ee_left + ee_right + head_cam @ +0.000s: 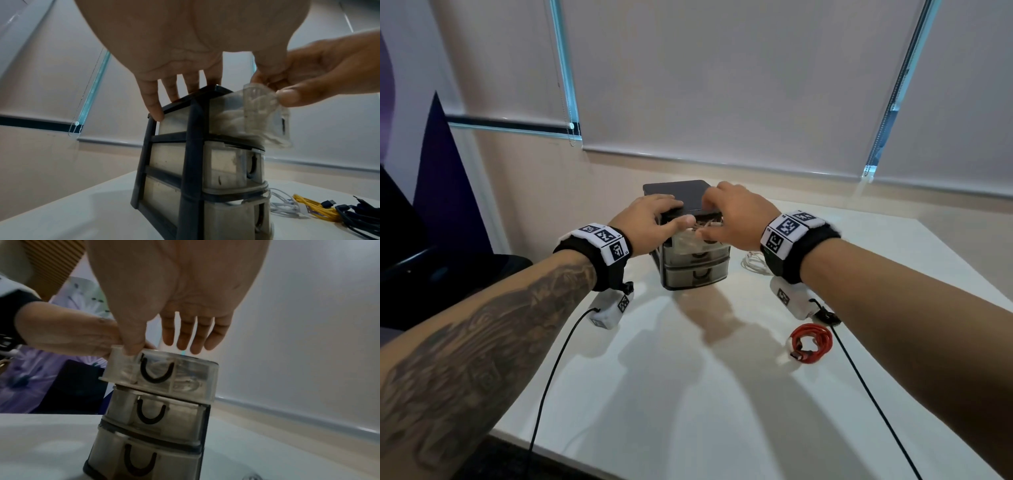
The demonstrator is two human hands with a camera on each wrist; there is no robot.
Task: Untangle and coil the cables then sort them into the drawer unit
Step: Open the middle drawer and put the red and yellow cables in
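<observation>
While my left hand [650,219] is resting with straight fingers flat on the dark top of the drawer unit [695,260], my right hand [732,216] is reaching over the part-open top drawer [164,371], thumb touching its front rim, fingers spread and relaxed. White cable is lying inside that drawer. On the bench [688,359], a red coiled cable [812,342] is sitting near my right wrist; white, yellow and dark cables [320,209] are lying beside the unit.
</observation>
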